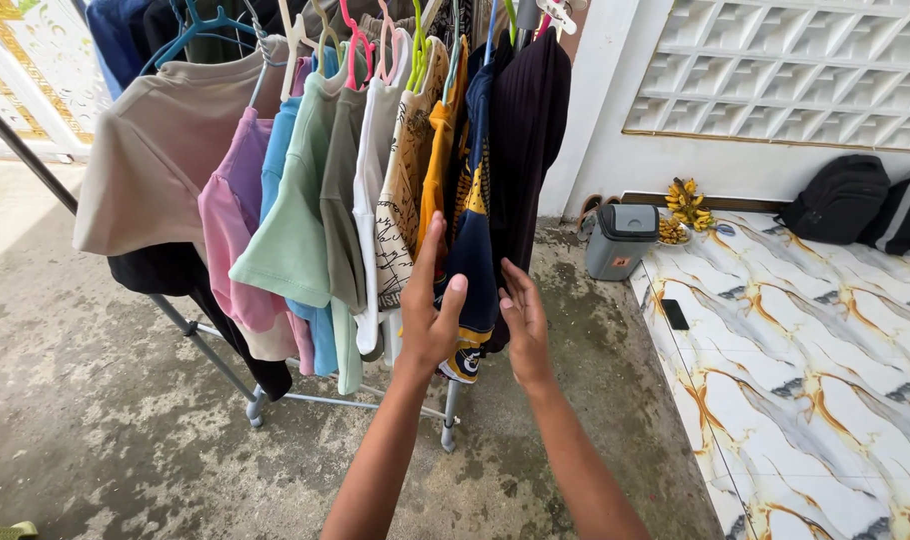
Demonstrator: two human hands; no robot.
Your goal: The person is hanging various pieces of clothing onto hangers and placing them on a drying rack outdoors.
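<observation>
Hands first: left hand (433, 315) and right hand (525, 325) are both open with fingers spread, gripping nothing, flanking the navy-and-yellow shirt (473, 235) hanging on the clothes rack (305, 398). Right of the rack stands a grey bin (620, 240).

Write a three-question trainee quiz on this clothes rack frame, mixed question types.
1. True or false: the left hand and right hand are both on the dark navy hanging garment with yellow print.
2. Multiple choice: what stands beside the raised marble-patterned tiled platform? A) small grey plastic swing-lid bin B) red bucket C) wooden stool
3. Fill in: the bunch of yellow bananas lies by the ___ wall.

Key: 1 true; 2 A; 3 white. The left hand's grip is loose, fingers spread on the fabric; the right palm is flat against it.
</observation>
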